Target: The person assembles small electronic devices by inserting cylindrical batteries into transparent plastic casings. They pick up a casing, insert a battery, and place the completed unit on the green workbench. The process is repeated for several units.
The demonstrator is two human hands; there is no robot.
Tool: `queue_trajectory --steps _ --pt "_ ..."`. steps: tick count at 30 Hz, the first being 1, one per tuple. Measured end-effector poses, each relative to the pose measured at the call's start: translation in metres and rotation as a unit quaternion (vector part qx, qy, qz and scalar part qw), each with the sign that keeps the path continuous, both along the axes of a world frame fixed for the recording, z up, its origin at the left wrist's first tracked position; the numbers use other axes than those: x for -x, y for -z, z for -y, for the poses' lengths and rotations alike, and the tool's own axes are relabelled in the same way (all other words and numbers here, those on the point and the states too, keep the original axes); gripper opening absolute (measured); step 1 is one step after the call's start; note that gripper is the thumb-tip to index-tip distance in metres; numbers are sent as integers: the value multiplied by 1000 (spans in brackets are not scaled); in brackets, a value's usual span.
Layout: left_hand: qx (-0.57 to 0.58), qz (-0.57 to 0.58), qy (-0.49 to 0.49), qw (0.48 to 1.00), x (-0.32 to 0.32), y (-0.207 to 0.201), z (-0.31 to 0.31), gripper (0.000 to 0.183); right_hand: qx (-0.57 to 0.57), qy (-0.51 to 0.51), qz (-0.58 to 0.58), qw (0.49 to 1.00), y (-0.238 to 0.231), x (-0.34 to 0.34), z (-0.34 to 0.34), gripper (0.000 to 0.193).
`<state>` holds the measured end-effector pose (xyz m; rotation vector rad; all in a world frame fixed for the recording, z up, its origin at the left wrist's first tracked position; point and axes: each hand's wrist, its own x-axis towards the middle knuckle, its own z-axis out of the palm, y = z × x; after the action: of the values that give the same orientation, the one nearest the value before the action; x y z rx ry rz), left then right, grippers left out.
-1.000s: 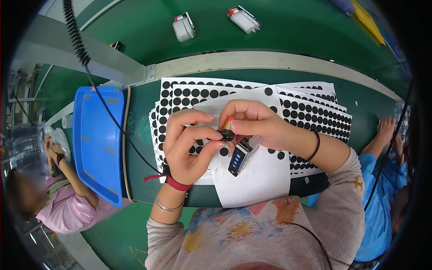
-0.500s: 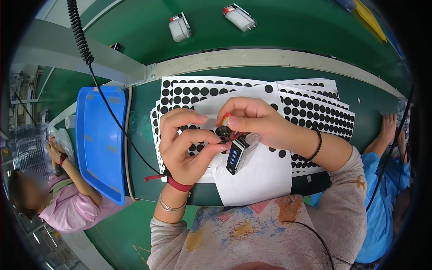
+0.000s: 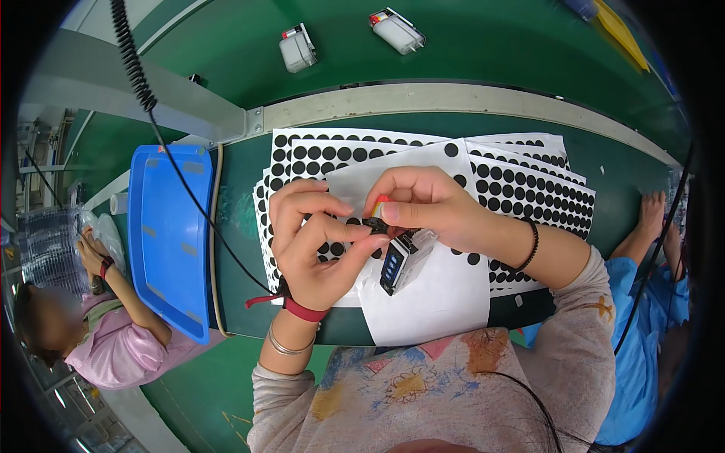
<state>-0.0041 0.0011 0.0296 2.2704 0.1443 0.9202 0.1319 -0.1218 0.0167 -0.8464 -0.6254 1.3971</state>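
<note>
Above the white sheet, my right hand [image 3: 427, 202] pinches a small cylindrical part with a red and yellow side [image 3: 381, 203] and a black end. Just below it hangs a small electronic module [image 3: 393, 266] with a black frame, bluish cells on its face and a clear casing; thin wires seem to join the two. My left hand [image 3: 313, 238] has thumb and forefinger closed at the black end, pressing a small black piece [image 3: 375, 225] against it. The fingertips partly hide that piece, so its exact shape cannot be told.
Sheets of black round stickers [image 3: 521, 185] lie under a blank white sheet [image 3: 427, 302]. A blue tray [image 3: 168, 249] stands at the left, near a hanging coiled cable [image 3: 134, 68]. Beyond the rail [image 3: 400, 98] lie two white battery-like units [image 3: 298, 50]. Other people sit on both sides.
My left fingertips have moved slightly up and right, bringing the small black piece against the cylindrical part's black end. My right hand and the module have barely shifted.
</note>
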Motion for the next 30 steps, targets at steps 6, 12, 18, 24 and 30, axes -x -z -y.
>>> queue_trajectory --steps 6,12,18,24,30 --pt "152 -21 15 988 -2 6 0 38 2 -13 0 1000 -2 -2 1 19" --pt "163 -109 112 974 -4 -5 -2 45 5 -42 16 999 0 -5 2 18" --pt "27 -92 161 982 -4 -7 -4 42 -21 -111 77 991 -1 -10 2 23" --pt "34 74 34 996 1 5 0 47 -26 -24 -14 999 5 -1 -7 68" --pt "6 153 -38 987 6 10 1 57 -37 -62 48 996 10 2 1 55"
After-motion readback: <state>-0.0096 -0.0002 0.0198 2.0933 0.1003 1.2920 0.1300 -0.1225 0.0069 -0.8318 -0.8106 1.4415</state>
